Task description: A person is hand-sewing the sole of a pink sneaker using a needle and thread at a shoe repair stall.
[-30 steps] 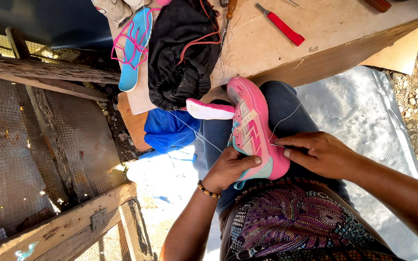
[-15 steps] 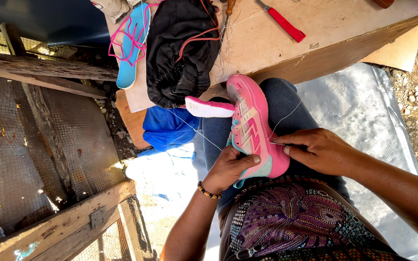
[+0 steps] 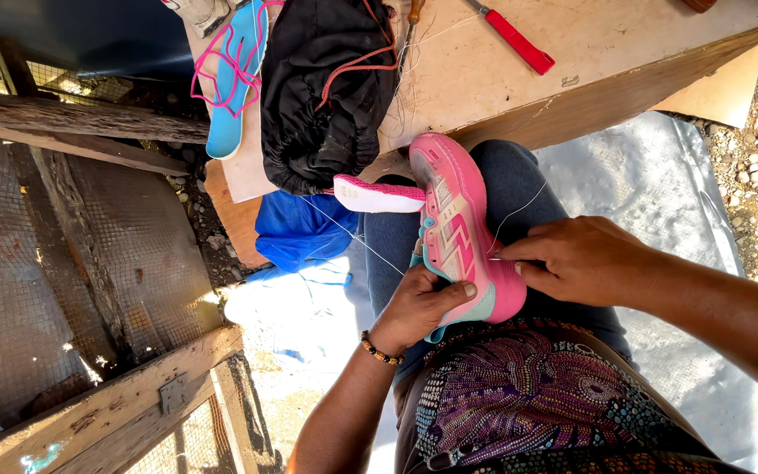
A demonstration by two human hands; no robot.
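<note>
On the lap, across denim-clad knees, lies a pink sneaker with teal trim, sole edge turned toward the right hand. Gripped at its heel end by the left hand, fingers curled closed around the teal collar, thumb pressed flat on the pink side; beaded bracelet on that wrist. Pinched against the sneaker's sole edge by the right hand, fingertips closed tight on a fine white thread that loops up from the sneaker; whether a needle sits in the pinch cannot be told. Just beside the sneaker's toe, on the left hand's side, a white and pink insole sticking out. Beyond the sneaker's toe, a plywood surface carrying a black drawstring bag, a blue insole tangled with pink laces, and a red-handled tool. Below the black bag, near the white insole, a blue cloth bundle. Under the lap, a pale plastic sheet over gravel. Well apart from the sneaker, on the left hand's side, a wire-mesh and timber frame.
</note>
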